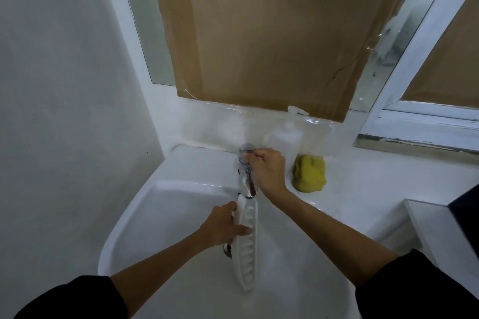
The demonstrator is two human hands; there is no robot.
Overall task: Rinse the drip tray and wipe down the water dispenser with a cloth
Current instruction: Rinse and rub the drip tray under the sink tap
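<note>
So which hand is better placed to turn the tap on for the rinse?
The right hand: its fingers already pinch the tap handle. The left hand grips the drip tray under the spout, over the sink.

The drip tray (pixel 247 243) my left hand (pixel 224 225) grips looks like smooth white plastic, ribbed with slots. The tap (pixel 247 163) under my right hand (pixel 267 171) is shiny chromed metal. The basin (pixel 155 204) below both hands is glossy white ceramic. Just right of my right hand lies a rough, porous yellow sponge (pixel 309 173); behind it stands a cloudy plastic bottle (pixel 286 137). Above, matt brown cardboard (pixel 272 33), creased.
</note>
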